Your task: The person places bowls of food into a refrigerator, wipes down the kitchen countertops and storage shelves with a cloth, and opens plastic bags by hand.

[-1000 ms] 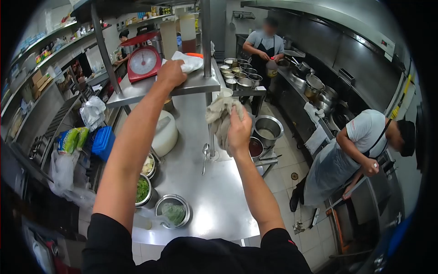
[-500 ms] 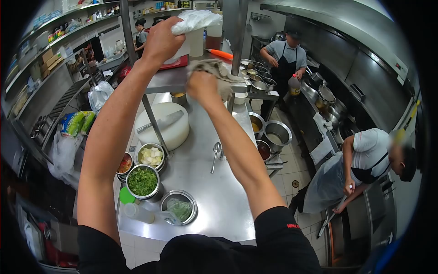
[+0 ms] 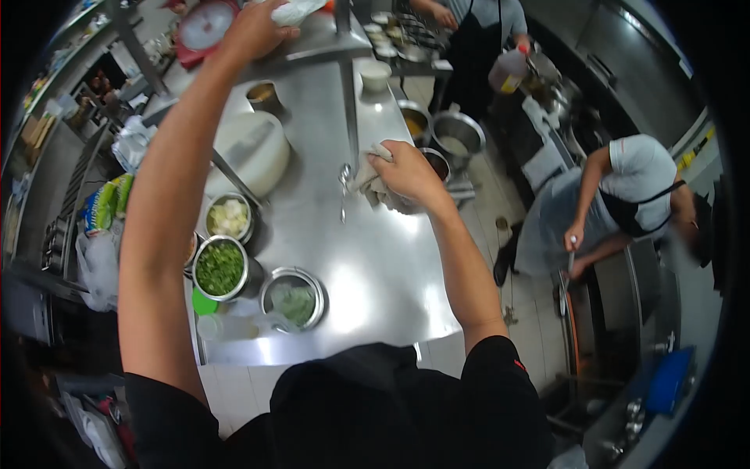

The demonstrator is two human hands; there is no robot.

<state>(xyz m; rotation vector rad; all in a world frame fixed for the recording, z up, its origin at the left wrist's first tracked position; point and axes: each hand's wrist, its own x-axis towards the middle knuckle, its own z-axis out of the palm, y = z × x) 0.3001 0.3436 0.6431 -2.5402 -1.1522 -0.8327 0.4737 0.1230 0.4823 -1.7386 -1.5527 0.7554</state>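
Note:
Up at the shelf, my left hand [image 3: 262, 33] is closed on a white plastic bag [image 3: 297, 9], partly cut off by the top of the view. My right hand [image 3: 410, 173] grips a crumpled grey cloth [image 3: 372, 187] at the right side of the steel table [image 3: 367, 289]. A metal spoon [image 3: 344, 187] lies just left of the cloth. Beyond it stands a thick round white chopping block [image 3: 269, 160] with a blurred knife on top. The raised steel shelf [image 3: 312, 43] carries a red scale [image 3: 205, 31] beside my left hand.
Chopped greens fill a metal pot [image 3: 220, 268], near pale chunks in another pot [image 3: 228, 216]. A steel bowl [image 3: 319, 301] holds bagged greens beside a lying plastic bottle [image 3: 223, 327]. Posts [image 3: 350, 109] rise from the table. Two co-workers [image 3: 637, 180] stand on the right.
My right hand has come down from the shelf to the table with the cloth. My left hand stays on the white bag. The view has tilted downward.

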